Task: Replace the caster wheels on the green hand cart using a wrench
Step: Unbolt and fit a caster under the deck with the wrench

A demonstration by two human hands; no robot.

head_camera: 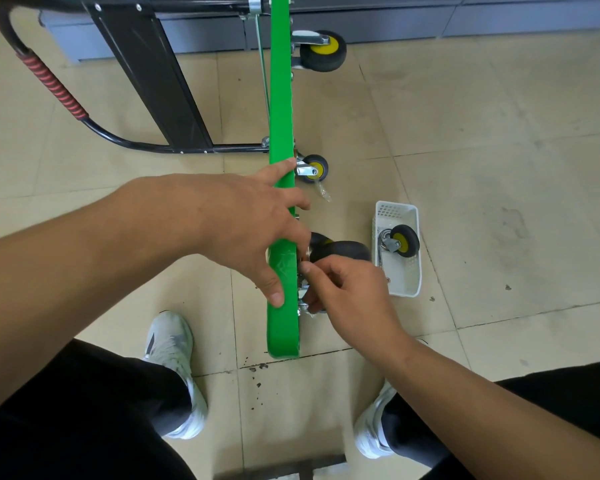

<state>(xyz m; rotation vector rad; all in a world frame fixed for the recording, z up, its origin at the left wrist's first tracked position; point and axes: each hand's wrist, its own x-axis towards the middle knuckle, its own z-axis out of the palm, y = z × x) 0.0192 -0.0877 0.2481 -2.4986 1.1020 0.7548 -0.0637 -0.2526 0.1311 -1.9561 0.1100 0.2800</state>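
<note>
The green hand cart point(280, 98) stands on its edge on the floor, its deck running away from me. My left hand point(257, 223) grips the top edge of the deck, fingers over it and thumb down the near face. My right hand point(343, 289) is curled around the mounting hardware of the near caster wheel point(343, 251); what its fingers pinch is hidden. Two more casters stay mounted: a small one point(314, 168) mid-deck and a large one point(323, 50) at the far end. No wrench shows.
A white plastic basket point(400, 282) on the floor to the right holds a loose caster point(400, 239). The black folded handle with red grip point(51, 83) lies to the left. My shoes point(174, 368) straddle the cart. A grey cabinet base point(465, 19) runs along the back.
</note>
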